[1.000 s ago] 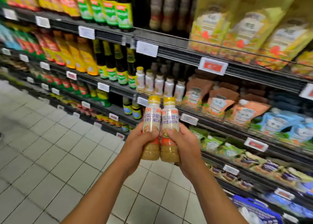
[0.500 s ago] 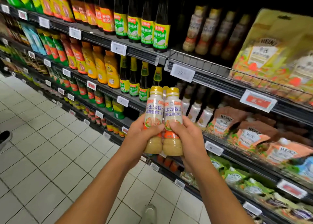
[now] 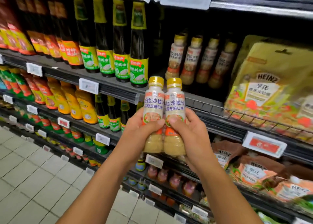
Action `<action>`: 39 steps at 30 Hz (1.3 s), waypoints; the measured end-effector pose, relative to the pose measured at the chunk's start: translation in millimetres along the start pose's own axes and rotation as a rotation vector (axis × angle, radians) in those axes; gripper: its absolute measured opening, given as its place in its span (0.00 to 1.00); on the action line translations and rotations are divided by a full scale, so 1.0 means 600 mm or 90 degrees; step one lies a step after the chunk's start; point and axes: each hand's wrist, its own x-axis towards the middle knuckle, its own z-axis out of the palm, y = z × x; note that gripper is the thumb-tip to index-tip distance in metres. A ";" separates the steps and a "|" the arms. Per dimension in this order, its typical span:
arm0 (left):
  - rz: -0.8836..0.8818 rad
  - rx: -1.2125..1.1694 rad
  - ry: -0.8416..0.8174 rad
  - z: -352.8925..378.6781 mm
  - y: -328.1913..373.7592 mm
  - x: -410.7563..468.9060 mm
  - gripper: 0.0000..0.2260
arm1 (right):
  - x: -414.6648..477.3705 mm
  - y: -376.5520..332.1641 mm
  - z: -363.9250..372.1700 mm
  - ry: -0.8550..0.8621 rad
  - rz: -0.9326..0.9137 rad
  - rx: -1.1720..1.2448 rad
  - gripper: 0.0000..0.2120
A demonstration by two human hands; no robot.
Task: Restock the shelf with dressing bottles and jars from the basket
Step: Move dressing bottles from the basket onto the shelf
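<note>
Dressing bottles, two, upright and touching, are held near the shelf; the left hand grips one, the right hand the other. Lift them rightward to the matching row, where a gap seems free in front, labels outward.

The left bottle is held in the left hand, the right bottle in the right hand, touching side by side. Behind, on the shelf, matching bottles are ranged at 1 o'clock, tall bottles at 11, pouches at 3.
</note>
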 end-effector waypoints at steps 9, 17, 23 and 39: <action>0.040 0.046 -0.099 0.042 0.038 0.117 0.18 | 0.067 -0.064 -0.025 0.123 -0.096 -0.080 0.23; 0.119 0.121 -0.129 0.070 0.064 0.213 0.12 | 0.118 -0.100 -0.039 0.226 -0.159 -0.149 0.21; 0.161 0.180 -0.179 0.058 0.079 0.273 0.15 | 0.155 -0.114 -0.050 0.274 -0.194 -0.245 0.07; 0.115 0.386 -0.182 0.038 0.037 0.340 0.29 | 0.190 -0.115 -0.071 0.290 -0.009 -0.481 0.14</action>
